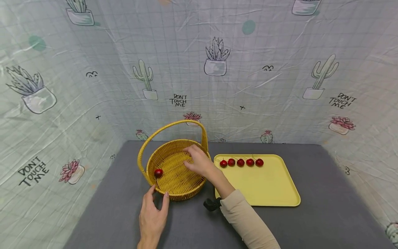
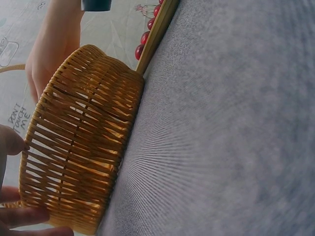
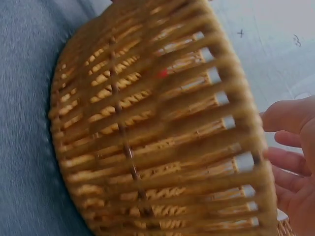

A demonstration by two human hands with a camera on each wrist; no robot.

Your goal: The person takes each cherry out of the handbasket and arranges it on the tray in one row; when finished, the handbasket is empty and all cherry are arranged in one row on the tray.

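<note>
A round yellow wicker basket (image 1: 177,197) with a tall arched handle (image 1: 168,126) stands on the grey table. Inside it, at the left, lies one dark red cherry (image 1: 158,173). My left hand (image 1: 153,215) is at the basket's near left, its spread thumb and fingers touching the rim and outer wall; the left wrist view shows the thumb (image 2: 12,141) at the rim. Over the right part of the basket reaches my right hand (image 1: 199,160), thumb and fingers apart, with nothing visible between them. The right wrist view shows its fingers (image 3: 290,160) loosely bent beyond the wicker rim.
Right of the basket lies a yellow tray (image 1: 264,186). Several cherries (image 1: 240,162) with stems form a row along its far edge. A black wrist device (image 1: 212,204) sits on the right wrist. A cactus-print cloth (image 1: 236,117) hangs behind the table and along both sides.
</note>
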